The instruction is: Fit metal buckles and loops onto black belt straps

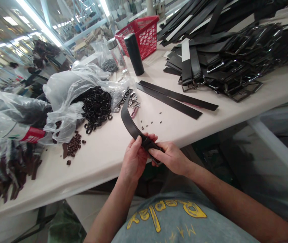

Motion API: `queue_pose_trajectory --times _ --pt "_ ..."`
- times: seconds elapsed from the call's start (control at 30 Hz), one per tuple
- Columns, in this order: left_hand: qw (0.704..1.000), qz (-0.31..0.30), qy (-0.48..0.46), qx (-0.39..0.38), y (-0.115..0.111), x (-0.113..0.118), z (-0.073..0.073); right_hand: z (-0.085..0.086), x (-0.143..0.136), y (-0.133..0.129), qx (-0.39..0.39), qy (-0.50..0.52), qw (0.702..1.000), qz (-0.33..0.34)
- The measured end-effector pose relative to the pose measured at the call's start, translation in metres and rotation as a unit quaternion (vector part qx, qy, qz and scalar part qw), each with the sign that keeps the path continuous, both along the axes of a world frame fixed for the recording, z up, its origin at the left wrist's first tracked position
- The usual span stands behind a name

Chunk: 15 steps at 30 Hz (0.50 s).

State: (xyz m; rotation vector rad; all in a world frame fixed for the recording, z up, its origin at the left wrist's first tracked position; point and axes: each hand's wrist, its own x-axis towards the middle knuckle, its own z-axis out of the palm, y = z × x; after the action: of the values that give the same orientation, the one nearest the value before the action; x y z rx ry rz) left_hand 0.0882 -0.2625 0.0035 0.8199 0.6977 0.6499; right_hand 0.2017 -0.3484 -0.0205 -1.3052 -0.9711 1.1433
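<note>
A black belt strap [129,122] curves up from my hands, over the table's front edge. My left hand [137,155] is closed on it, thumb on top and fingers beneath. Close beside it, my right hand [169,156] pinches the strap's near end, where a folded part and a bit of metal show; the fingers hide most of that end. Several tiny dark metal pieces [147,125] lie on the table just beyond my hands. Two more black straps [171,99] lie flat farther back.
Black belts with metal buckles [242,60] are heaped at the right. A red basket [146,37] and a dark bottle [134,54] stand at the back. Left of my hands are black loops [97,108], small brown loops [75,145] and plastic bags [68,84] on the white table [103,152].
</note>
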Motion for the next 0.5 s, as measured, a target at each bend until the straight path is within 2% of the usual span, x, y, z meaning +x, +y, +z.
queue_pose_trajectory --times 0.27,0.5 --pt "0.997 0.030 -0.003 0.074 -0.017 -0.004 -0.008 0.000 -0.003 0.004 -0.023 0.005 1.000 0.006" --pt "0.997 -0.011 0.036 0.074 -0.014 -0.011 -0.017 0.008 -0.001 0.003 -0.001 -0.067 0.997 0.039"
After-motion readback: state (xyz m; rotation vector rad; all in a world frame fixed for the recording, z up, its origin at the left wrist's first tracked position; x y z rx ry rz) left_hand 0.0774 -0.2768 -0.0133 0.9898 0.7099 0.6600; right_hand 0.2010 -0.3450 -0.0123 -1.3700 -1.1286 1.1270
